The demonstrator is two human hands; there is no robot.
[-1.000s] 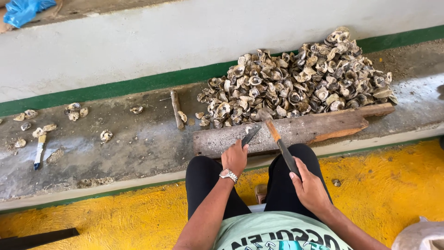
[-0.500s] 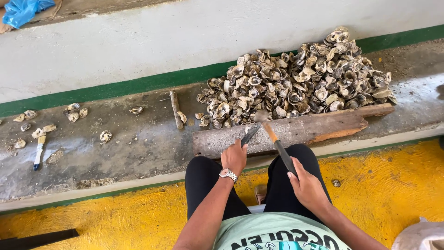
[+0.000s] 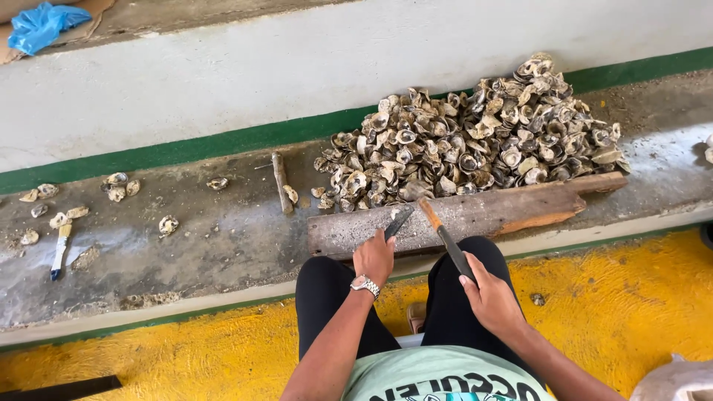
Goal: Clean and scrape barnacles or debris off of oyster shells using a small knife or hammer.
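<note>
Your left hand is fisted around a short dark blade, its tip on the wooden plank. Your right hand wraps the dark end of a long tool, its wooden end angled up onto the plank beside the oyster shell pile. Your fingers hide both grips' undersides.

Oyster-shucking yard: shell heap
</note>
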